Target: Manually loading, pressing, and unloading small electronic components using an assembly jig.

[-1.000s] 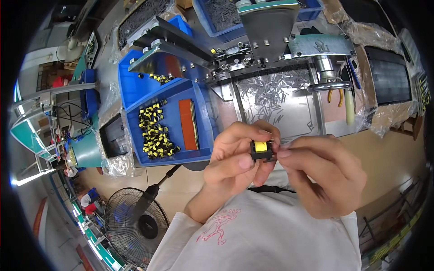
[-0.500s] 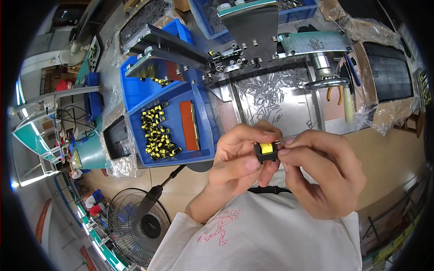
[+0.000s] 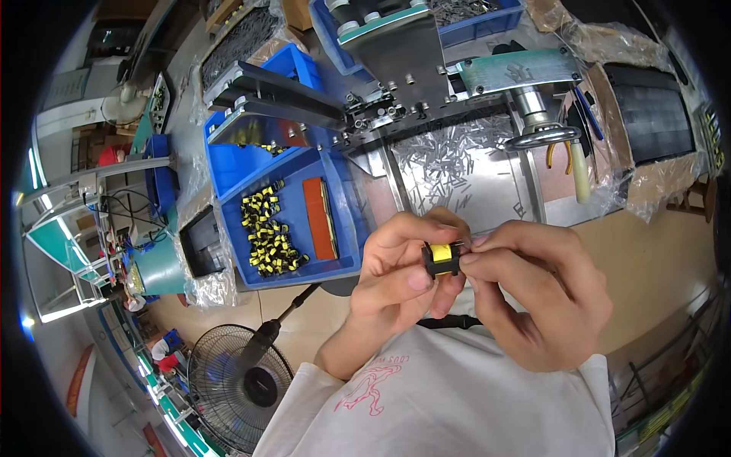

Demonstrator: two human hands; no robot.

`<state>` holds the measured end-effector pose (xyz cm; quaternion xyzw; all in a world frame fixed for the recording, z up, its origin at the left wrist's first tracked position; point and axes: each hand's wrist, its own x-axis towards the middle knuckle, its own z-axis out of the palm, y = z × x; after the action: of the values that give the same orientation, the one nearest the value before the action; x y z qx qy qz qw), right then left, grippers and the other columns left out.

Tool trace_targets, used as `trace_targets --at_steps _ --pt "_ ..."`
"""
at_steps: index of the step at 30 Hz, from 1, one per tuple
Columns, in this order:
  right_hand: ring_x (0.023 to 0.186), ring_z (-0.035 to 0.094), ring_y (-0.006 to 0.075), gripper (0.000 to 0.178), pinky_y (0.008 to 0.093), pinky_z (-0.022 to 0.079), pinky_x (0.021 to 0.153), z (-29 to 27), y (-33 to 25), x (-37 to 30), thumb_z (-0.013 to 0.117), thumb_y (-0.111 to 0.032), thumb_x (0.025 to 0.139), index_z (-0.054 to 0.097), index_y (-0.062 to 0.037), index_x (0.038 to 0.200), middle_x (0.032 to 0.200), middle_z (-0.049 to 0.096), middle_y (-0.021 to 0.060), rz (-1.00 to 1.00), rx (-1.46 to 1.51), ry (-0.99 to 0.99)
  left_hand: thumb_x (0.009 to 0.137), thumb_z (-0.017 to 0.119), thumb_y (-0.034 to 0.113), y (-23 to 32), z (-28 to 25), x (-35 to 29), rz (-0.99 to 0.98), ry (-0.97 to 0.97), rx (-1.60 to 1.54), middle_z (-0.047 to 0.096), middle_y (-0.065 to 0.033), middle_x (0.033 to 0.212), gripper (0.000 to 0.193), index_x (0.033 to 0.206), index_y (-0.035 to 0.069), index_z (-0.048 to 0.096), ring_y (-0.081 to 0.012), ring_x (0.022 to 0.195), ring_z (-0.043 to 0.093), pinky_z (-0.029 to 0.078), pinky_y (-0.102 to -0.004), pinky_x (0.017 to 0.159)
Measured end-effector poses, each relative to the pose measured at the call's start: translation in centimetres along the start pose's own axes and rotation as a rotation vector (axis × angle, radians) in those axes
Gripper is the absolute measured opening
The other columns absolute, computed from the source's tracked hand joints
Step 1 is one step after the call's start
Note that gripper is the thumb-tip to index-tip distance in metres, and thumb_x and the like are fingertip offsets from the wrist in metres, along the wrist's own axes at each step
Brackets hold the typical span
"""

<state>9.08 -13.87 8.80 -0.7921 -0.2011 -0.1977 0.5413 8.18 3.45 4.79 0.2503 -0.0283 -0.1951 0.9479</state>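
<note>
Both my hands are raised in front of my shirt around a small transformer coil, a black bobbin wrapped in yellow tape. My left hand grips it from the left, thumb below and forefinger above. From the right, the thumb and forefinger of my right hand are pinched at the coil's end, where a thin metal pin shows. Whether a separate small part sits between those fingertips is hidden. Beyond my hands, many small dark metal strips lie scattered on a metal tray.
A bench press with a handwheel stands over the tray. Left of it, a blue bin holds similar yellow-and-black coils and an orange-brown block. Pliers lie right. A black fan stands lower left.
The coil has turned slightly in my fingers, showing its yellow band more level. Both hands keep their grip, and the whole view has shifted a little.
</note>
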Motion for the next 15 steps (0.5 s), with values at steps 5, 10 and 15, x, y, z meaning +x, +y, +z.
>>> trace_targets --at_steps 5,10,15 --pt "0.075 0.069 0.0203 0.034 0.0261 0.056 0.058 -0.09 -0.08 -0.23 0.073 0.016 0.066 0.071 0.0023 0.097 0.098 0.065 0.0155 0.010 -0.007 0.007 0.090 0.062 0.012 -0.33 -0.26 -0.11 0.000 0.002 0.016 0.052 -0.0245 0.115 0.039 0.126 -0.003 0.055 -0.0177 0.067 0.061 0.049 -0.0246 0.054" --pt "0.073 0.069 0.0205 0.035 0.0258 0.055 0.058 -0.18 -0.45 -0.63 0.073 0.015 0.064 0.072 0.0022 0.097 0.098 0.065 0.0149 -0.003 -0.116 0.016 0.090 0.062 0.012 -0.46 -0.26 -0.21 -0.010 0.014 0.025 0.052 -0.0242 0.114 0.040 0.127 -0.002 0.055 -0.0167 0.061 0.058 0.048 -0.0245 0.054" --pt "0.070 0.067 0.0195 0.040 0.0264 0.054 0.057 -0.06 -0.05 -0.61 0.074 0.015 0.059 0.072 0.0029 0.097 0.097 0.066 0.0139 -0.094 -0.144 0.083 0.091 0.063 0.012 -0.33 0.08 -0.07 -0.015 0.015 0.045 0.052 -0.0242 0.114 0.039 0.126 -0.002 0.056 -0.0166 0.061 0.058 0.048 -0.0239 0.054"
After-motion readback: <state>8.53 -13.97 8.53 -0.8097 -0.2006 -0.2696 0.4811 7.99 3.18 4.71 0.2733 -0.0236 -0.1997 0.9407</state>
